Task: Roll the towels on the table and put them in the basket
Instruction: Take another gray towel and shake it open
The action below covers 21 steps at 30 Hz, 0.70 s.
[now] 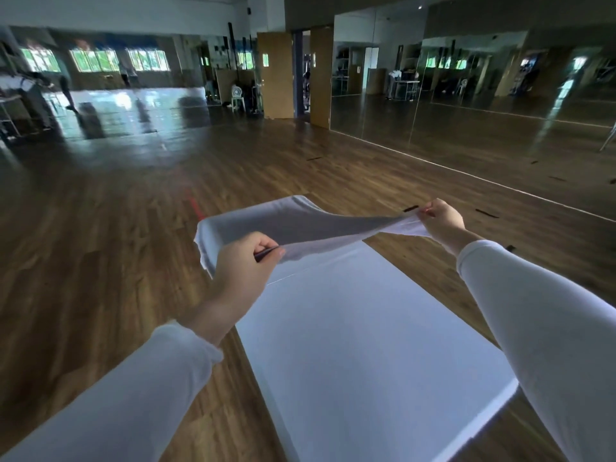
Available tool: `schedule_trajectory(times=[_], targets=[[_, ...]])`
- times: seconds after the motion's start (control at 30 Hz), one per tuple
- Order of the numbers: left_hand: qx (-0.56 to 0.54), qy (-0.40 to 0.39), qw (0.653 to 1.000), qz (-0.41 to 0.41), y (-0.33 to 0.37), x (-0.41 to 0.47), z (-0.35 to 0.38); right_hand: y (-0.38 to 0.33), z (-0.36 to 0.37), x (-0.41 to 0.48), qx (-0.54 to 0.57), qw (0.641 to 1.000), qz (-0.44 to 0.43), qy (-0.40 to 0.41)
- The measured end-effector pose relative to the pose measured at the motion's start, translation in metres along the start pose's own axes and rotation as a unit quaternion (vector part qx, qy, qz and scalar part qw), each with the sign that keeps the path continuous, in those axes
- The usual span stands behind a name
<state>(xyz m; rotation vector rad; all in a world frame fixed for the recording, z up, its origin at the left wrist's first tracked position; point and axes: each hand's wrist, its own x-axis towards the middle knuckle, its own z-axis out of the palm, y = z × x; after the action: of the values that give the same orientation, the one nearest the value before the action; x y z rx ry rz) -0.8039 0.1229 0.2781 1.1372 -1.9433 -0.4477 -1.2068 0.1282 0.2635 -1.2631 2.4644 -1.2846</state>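
We stand on a wooden floor (116, 228), and the white table (366, 345) runs away from us. Above the table's far end we hold one pale towel (300, 225) stretched in the air, clear of the tabletop, its loose edge sagging beyond the table's end. Our left hand (243, 265) grips the towel above the table's far left corner, fingers curled round the cloth. Our right hand (445, 218) pinches a corner off the table's far right.

We judge this to be the spreading step, with no rolling begun. Next the towel should go down flat and square on the table. No basket shows.
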Motion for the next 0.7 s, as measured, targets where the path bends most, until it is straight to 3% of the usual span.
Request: schedule_trajectory(times=[0.1,0.27,0.7], targets=[[-0.007,-0.012,0.999,-0.037,0.005,-0.025,0.011,0.015,-0.01,-0.015,-0.032,0.999,0.007,-0.017],[0.003,-0.026,0.999,-0.019,0.012,-0.061,0.028,0.043,-0.027,-0.023,-0.068,0.996,-0.027,-0.05],[0.097,-0.018,0.983,-0.156,0.045,-0.116,0.11,0.119,-0.035,-0.02,-0.113,0.979,-0.09,-0.142]])
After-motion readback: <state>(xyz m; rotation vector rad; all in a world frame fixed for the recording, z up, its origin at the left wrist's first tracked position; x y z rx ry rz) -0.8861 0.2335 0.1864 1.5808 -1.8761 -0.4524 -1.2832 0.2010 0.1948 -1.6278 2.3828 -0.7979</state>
